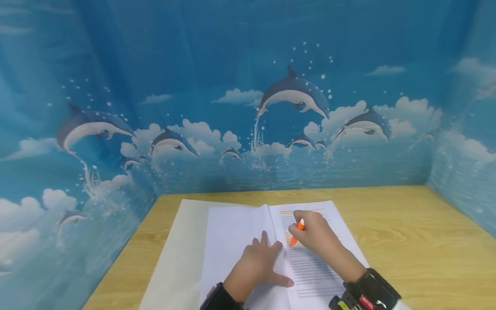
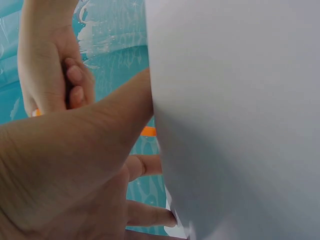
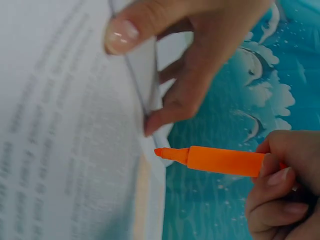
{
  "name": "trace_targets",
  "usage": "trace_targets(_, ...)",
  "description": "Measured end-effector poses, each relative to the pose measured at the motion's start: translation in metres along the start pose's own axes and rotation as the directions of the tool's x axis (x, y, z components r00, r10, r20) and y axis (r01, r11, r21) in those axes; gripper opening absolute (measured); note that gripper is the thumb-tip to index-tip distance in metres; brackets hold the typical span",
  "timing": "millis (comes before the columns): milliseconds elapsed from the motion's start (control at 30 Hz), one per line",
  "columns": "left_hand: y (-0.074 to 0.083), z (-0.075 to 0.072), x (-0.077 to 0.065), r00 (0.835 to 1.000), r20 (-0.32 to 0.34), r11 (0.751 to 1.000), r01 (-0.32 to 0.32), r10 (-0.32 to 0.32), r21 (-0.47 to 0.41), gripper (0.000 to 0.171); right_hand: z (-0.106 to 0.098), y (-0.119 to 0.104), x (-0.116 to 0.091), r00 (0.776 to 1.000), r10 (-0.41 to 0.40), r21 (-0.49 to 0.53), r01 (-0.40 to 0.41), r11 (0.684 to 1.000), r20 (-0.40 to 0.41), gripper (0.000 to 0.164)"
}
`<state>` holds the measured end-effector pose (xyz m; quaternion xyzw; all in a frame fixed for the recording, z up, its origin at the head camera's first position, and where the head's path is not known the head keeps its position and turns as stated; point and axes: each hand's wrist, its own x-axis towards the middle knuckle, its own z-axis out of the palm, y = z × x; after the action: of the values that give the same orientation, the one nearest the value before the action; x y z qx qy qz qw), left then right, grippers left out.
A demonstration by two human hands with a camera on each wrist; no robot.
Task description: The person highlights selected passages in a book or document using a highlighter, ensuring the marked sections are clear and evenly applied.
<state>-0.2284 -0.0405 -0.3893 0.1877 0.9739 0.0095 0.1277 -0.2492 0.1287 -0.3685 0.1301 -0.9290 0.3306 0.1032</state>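
An open booklet of white sheets has a blank left page and a right page of printed text. Orange lines mark the upper rows of that text. My left hand rests spread across the fold, thumb reaching onto the right page. My right hand grips an orange highlighter by its rear part, and its bare tip points down at the left end of a text row. In the right wrist view, the tip is right at the page, just below the left fingers.
Beneath the booklet, a larger pale sheet sticks out to the left. Wooden tabletop extends to the right. Behind stands a blue backdrop printed with dolphins. Black bands with devices are strapped on the wrists.
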Motion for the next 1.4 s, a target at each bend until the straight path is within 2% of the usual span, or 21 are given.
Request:
trace_targets(133,0.002,-0.001,-0.001,1.0,-0.015,1.0,-0.008,0.009,0.015,0.093,0.006,0.004,-0.002,1.0,0.007,0.0,-0.007,1.0,-0.006,0.022)
trace_targets(333,0.003,-0.006,0.002,0.999,0.038,1.0,0.01,-0.011,0.02,0.094,0.01,0.007,-0.002,0.999,-0.019,0.028,0.021,0.999,-0.043,0.022)
trace_targets(467,0.003,-0.007,0.002,0.999,0.041,1.0,0.02,-0.021,0.012,0.095,0.011,0.008,-0.002,0.998,-0.029,0.026,0.031,0.999,-0.052,0.022)
trace_targets(700,0.004,-0.009,0.001,0.999,0.032,1.0,0.029,-0.029,0.003,0.095,0.009,0.008,-0.002,0.999,0.042,0.052,-0.04,0.998,-0.027,0.02)
trace_targets(933,0.003,-0.007,0.001,1.0,0.016,1.0,0.025,-0.025,0.003,0.095,0.006,0.008,0.0,0.998,0.053,0.031,-0.051,0.998,-0.044,0.021)
trace_targets(1233,0.001,-0.004,0.002,0.997,0.06,0.996,0.059,-0.055,-0.065,0.096,0.002,0.013,-0.001,0.996,0.075,-0.012,-0.076,0.997,-0.054,0.024)
trace_targets(1400,-0.001,0.0,0.002,0.998,0.047,0.998,0.051,-0.049,-0.047,0.097,0.0,0.015,-0.001,0.994,0.107,-0.009,-0.107,0.994,-0.026,0.023)
